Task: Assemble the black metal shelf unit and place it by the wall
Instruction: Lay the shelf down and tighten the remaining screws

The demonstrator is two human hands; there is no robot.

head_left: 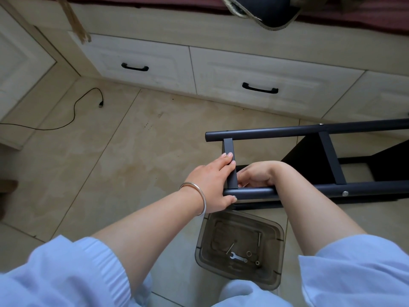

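The left hand (pixel 213 182) clamps fingers and thumb around the shelf frame's (pixel 309 129) flat crossbar (pixel 229 149) and near tube (pixel 254 192). The right hand (pixel 261 173) curls behind that tube; whether its fingers hold anything cannot be told.

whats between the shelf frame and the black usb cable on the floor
In the head view, only bare tan floor tile lies between the shelf frame and the USB cable. Nothing sits on that stretch.

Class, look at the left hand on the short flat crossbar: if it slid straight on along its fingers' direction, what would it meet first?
Probably the far round black metal tube: the left hand points along the flat black crossbar joining it. Depth is unclear.
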